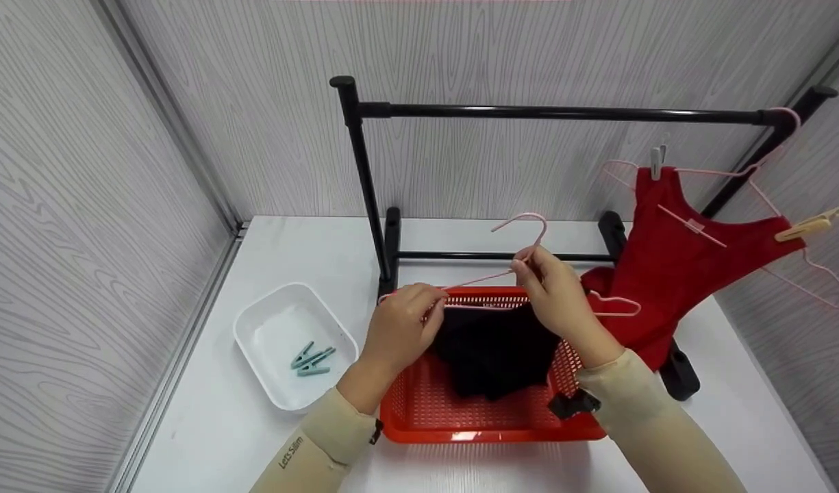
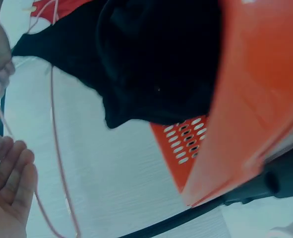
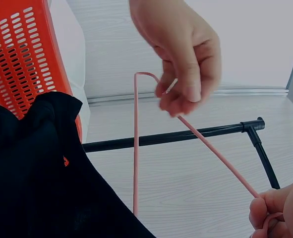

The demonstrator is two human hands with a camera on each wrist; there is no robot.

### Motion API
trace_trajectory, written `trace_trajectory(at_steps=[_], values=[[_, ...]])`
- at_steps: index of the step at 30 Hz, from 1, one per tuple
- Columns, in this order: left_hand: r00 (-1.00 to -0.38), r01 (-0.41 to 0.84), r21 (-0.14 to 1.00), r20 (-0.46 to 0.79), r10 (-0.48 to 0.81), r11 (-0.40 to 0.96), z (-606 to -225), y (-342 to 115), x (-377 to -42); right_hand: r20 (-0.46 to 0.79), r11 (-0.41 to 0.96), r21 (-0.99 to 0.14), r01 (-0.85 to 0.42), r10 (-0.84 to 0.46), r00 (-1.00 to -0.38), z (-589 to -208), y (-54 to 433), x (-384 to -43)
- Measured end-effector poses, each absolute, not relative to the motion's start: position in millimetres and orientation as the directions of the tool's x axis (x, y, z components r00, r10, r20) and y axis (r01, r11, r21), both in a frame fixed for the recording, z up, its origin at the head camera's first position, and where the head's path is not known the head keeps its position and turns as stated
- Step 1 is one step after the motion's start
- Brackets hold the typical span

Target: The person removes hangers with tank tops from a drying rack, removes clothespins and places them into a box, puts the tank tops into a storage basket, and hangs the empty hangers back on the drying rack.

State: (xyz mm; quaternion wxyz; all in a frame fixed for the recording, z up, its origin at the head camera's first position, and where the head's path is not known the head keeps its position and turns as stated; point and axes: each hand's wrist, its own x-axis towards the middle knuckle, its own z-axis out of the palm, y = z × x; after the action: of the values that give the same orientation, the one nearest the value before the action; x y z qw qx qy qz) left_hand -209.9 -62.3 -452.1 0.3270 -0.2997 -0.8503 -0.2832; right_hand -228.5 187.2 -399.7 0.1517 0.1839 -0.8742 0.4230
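Note:
My right hand (image 1: 553,291) grips a pink wire hanger (image 1: 529,218) at the neck, just below its hook. With fingertips and thumb, my left hand (image 1: 405,325) pinches the hanger's left sloping arm. In the left wrist view, a black garment (image 2: 151,64) drapes across the hanger's far side, its narrow strap end close to my right hand. The bulk of the garment hangs over an orange-red basket (image 1: 487,436). The hanger's right end shows past my right wrist in the head view.
A black rack (image 1: 563,113) stands behind the basket. At its right end hangs a red sleeveless top (image 1: 679,267) on another pink hanger, held by a grey clothespin (image 1: 657,163) and a yellow clothespin (image 1: 809,226). Left, a white tray (image 1: 255,349) holds green clothespins (image 1: 313,359).

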Motion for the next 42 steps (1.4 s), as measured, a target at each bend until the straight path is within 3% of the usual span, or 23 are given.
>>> trace_trajectory(at_steps=[4, 15, 32, 42], values=[[-0.604, 0.675, 0.303, 0.75, 0.269, 0.672, -447, -61, -216, 0.415, 0.572, -0.688, -0.447, -0.194, -0.889, -399, 187, -228], [-0.69, 0.642, 0.395, 0.671, 0.271, 0.658, -451, -48, -223, 0.423, 0.554, -0.692, -0.463, -0.209, -0.882, -398, 184, -226], [-0.674, 0.668, 0.423, 0.693, 0.257, 0.612, -456, -46, -227, 0.374, 0.561, -0.687, -0.461, -0.271, -0.887, -392, 191, -225], [-0.674, 0.666, 0.432, 0.698, 0.242, 0.607, -456, -46, -225, 0.378, 0.623, -0.628, -0.467, -0.281, -0.882, -387, 227, -222]])
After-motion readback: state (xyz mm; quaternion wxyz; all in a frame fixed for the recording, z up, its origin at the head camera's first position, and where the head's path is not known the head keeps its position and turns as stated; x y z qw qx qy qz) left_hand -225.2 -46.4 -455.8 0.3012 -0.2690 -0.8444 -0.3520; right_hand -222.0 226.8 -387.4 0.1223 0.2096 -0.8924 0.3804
